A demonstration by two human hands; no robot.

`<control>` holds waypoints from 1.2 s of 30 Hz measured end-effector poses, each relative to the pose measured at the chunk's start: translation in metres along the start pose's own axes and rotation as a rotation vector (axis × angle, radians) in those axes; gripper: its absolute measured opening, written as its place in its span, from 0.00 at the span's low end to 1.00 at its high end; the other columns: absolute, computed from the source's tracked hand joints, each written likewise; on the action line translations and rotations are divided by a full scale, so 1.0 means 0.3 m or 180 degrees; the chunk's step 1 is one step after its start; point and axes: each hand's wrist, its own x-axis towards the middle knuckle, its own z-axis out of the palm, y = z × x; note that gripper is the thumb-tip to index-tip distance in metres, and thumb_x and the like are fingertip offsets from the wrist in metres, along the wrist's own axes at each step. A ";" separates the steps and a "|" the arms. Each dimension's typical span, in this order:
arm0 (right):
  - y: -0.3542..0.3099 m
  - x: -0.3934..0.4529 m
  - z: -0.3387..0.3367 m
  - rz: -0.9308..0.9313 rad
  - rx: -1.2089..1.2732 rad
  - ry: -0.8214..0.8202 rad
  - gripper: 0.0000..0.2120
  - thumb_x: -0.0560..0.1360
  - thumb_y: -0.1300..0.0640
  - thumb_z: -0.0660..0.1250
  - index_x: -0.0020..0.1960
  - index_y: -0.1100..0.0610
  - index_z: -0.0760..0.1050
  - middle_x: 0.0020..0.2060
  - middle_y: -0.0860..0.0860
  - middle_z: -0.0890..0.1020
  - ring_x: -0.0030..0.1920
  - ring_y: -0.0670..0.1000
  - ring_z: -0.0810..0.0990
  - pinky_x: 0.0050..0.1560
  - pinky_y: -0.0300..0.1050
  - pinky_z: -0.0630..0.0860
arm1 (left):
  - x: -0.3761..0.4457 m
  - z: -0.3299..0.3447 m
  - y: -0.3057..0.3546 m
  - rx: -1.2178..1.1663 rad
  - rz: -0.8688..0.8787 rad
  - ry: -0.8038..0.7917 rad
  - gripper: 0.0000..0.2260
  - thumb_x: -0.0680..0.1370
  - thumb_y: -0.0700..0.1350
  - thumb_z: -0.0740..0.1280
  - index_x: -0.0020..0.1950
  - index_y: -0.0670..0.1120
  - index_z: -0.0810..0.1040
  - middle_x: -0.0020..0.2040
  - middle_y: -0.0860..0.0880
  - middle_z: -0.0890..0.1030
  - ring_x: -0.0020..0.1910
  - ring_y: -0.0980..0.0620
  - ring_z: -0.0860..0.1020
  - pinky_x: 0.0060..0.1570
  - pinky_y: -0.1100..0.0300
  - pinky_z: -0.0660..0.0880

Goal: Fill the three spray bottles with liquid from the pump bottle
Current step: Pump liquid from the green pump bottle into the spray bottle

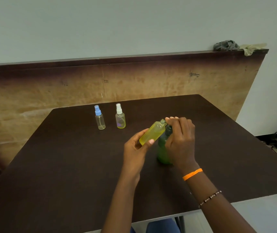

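The left hand (136, 145) grips a yellow-filled bottle (152, 132), tilted with its open neck up-right toward the green pump bottle (163, 148), whose top is pressed by the right hand (180, 137).

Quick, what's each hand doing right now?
Left hand: holding the tilted yellow spray bottle.
Right hand: fingers at the green pump bottle top; grip cannot be told.

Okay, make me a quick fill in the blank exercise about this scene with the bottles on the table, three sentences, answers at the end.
1. The left hand holds a tilted bottle of ____ liquid.
2. The right hand is at the top of the dark ____ pump bottle.
3. Of the two bottles standing at the back, the spray bottle on the left has a ____ cap.

Answers: yellow; green; blue
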 end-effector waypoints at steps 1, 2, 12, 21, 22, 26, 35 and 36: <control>0.003 0.001 0.005 -0.0005 0.0034 0.0015 0.26 0.83 0.58 0.45 0.44 0.67 0.79 0.36 0.59 0.77 0.38 0.57 0.74 0.42 0.50 0.71 | -0.001 0.000 -0.004 -0.0005 -0.0016 0.0003 0.14 0.73 0.36 0.69 0.54 0.52 0.78 0.53 0.51 0.82 0.54 0.57 0.80 0.56 0.60 0.76; 0.002 0.003 0.006 -0.0016 0.0043 -0.0007 0.25 0.83 0.59 0.45 0.43 0.66 0.78 0.36 0.59 0.76 0.37 0.57 0.74 0.41 0.51 0.71 | -0.004 -0.001 -0.005 -0.0005 -0.0032 0.0001 0.13 0.73 0.36 0.69 0.55 0.51 0.78 0.53 0.51 0.82 0.55 0.56 0.80 0.57 0.59 0.75; -0.012 0.010 -0.025 0.0152 -0.0018 -0.0254 0.18 0.78 0.63 0.50 0.48 0.66 0.79 0.41 0.58 0.77 0.42 0.55 0.74 0.45 0.48 0.71 | 0.010 -0.001 0.003 0.0005 0.0041 -0.0033 0.14 0.73 0.35 0.68 0.55 0.50 0.78 0.52 0.52 0.82 0.51 0.59 0.80 0.55 0.62 0.76; -0.008 0.061 -0.023 0.0005 -0.0079 -0.0338 0.14 0.72 0.65 0.53 0.41 0.64 0.77 0.37 0.57 0.76 0.37 0.57 0.74 0.42 0.46 0.66 | 0.007 0.003 0.009 -0.0035 0.0039 0.0008 0.13 0.73 0.36 0.68 0.52 0.52 0.78 0.50 0.54 0.82 0.50 0.60 0.80 0.54 0.62 0.76; -0.012 0.063 -0.027 0.0040 -0.0081 -0.0372 0.14 0.72 0.64 0.53 0.42 0.64 0.77 0.37 0.57 0.76 0.38 0.57 0.74 0.43 0.46 0.66 | 0.007 0.005 0.010 -0.0033 0.0048 0.0019 0.13 0.73 0.35 0.68 0.53 0.51 0.78 0.50 0.54 0.82 0.49 0.60 0.80 0.54 0.62 0.76; -0.016 0.028 -0.011 0.0106 -0.0236 -0.0262 0.14 0.76 0.64 0.54 0.44 0.64 0.78 0.38 0.57 0.77 0.38 0.56 0.74 0.41 0.48 0.71 | 0.008 0.006 0.008 0.0000 0.0016 0.0068 0.14 0.73 0.35 0.68 0.55 0.50 0.77 0.51 0.53 0.82 0.52 0.58 0.80 0.56 0.61 0.76; -0.020 0.063 -0.024 0.0014 -0.0223 -0.0354 0.12 0.72 0.64 0.55 0.40 0.63 0.77 0.35 0.56 0.76 0.37 0.55 0.73 0.41 0.46 0.68 | 0.005 0.001 0.013 0.0014 0.0047 0.0045 0.14 0.73 0.35 0.69 0.52 0.53 0.78 0.50 0.54 0.82 0.51 0.58 0.80 0.54 0.62 0.76; -0.020 0.067 -0.026 0.0027 -0.0220 -0.0375 0.12 0.72 0.64 0.55 0.40 0.63 0.77 0.36 0.56 0.76 0.38 0.55 0.73 0.41 0.47 0.69 | 0.005 0.001 0.011 0.0014 0.0056 0.0050 0.14 0.73 0.35 0.69 0.51 0.53 0.78 0.50 0.54 0.82 0.51 0.59 0.80 0.54 0.62 0.76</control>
